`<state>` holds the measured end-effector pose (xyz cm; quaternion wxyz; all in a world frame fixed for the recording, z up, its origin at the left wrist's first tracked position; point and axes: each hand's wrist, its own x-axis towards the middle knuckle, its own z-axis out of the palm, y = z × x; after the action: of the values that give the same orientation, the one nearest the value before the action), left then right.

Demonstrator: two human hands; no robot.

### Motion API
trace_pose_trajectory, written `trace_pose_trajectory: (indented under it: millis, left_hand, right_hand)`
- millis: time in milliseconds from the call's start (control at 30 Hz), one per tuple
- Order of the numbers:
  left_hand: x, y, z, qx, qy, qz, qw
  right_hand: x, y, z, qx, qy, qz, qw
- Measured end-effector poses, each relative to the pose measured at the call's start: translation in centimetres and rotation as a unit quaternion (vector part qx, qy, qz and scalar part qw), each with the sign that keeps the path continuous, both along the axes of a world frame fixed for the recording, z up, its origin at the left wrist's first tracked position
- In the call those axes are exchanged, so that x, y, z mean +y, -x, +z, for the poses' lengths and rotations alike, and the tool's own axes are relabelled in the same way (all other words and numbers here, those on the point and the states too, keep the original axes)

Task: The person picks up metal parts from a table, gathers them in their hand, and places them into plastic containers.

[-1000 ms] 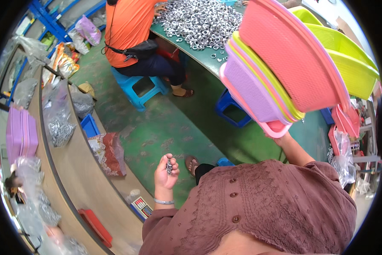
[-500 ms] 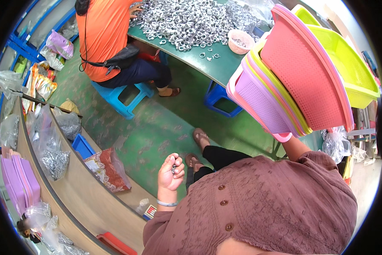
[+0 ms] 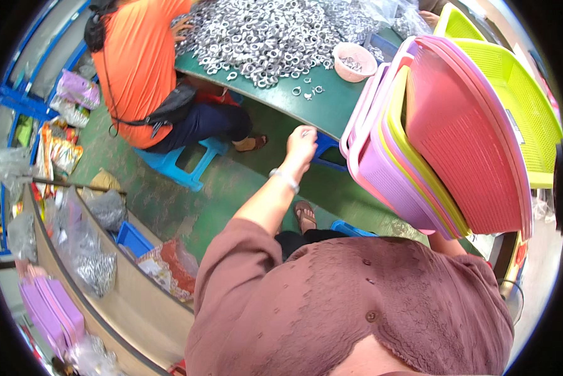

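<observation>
My left hand (image 3: 301,149) is closed in a loose fist, held out before me near the table's front edge. A glint of small grey metal pieces (image 3: 305,133) shows at its fingers; their exact kind is hidden. My right forearm (image 3: 447,244) goes behind a tilted stack of plastic baskets (image 3: 413,150), pink, purple and yellow-green, with a large red-pink basket (image 3: 469,131) leaning on it. The right hand and its fingers are hidden behind the stack. On the green table (image 3: 263,94) lies a big heap of grey metal ring-shaped parts (image 3: 256,37).
A pink bowl (image 3: 355,62) with metal parts stands near the table corner. A person in an orange shirt (image 3: 137,69) sits on a blue stool (image 3: 184,169). Lime baskets (image 3: 520,94) stand at right. Shelving (image 3: 131,319) with bagged parts (image 3: 96,269) runs along the left.
My left hand has moved forward and right, away from my body toward the table edge, still closed. The basket stack has shifted slightly right and down in view with my right arm.
</observation>
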<state>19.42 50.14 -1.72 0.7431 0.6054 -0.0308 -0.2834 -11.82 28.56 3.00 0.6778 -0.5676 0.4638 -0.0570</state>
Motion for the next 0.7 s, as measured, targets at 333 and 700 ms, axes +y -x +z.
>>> trace_pose_trajectory:
  millis: [333,700]
  left_hand:
    - [-12.6,-7.5,-5.5,-0.602,-0.243,-0.161,0.743]
    - [-10.3,-7.8,-4.5,-0.566,-0.145,-0.069,0.809]
  right_hand:
    - [10.3,9.5,1.3,0.160,0.027,-0.106,0.981]
    - [14.2,9.4,4.2,0.192,0.072,-0.115,0.972]
